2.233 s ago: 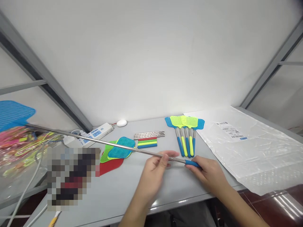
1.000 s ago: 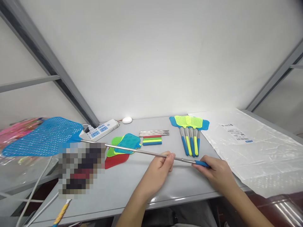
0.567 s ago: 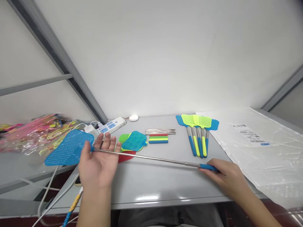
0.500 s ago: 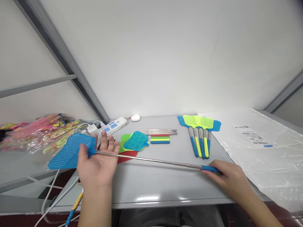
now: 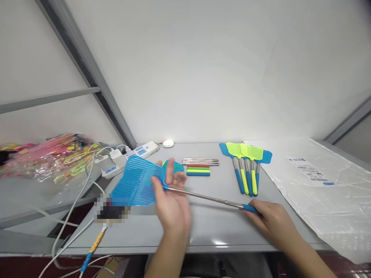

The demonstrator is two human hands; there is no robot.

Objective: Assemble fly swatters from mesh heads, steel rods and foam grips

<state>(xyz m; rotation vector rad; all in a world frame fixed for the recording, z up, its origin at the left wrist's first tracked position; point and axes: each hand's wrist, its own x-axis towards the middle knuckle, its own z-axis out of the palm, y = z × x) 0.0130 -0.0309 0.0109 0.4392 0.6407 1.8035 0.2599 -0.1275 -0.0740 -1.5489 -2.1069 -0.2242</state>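
A blue fly swatter with a metal telescopic rod spans both hands above the table. My left hand is palm up, the swatter's neck lying between its thumb and loosely curled fingers. My right hand is wrapped round the blue handle, hiding most of it. Behind my left hand, a teal swatter head is partly covered. Metal rods lie in a small stack, with coloured handle sleeves in red, green, yellow and blue just in front. To the right, several collapsed fly swatters rest fanned out.
White plastic packaging with a label covers the table's right side. On the left are a power strip, a white rounded device, cables and bagged colourful items. A pixelated patch hides something near the left edge.
My left hand has moved right with the swatter head, and the rod between my hands is shorter. My right hand has shifted slightly left, still on the handle.
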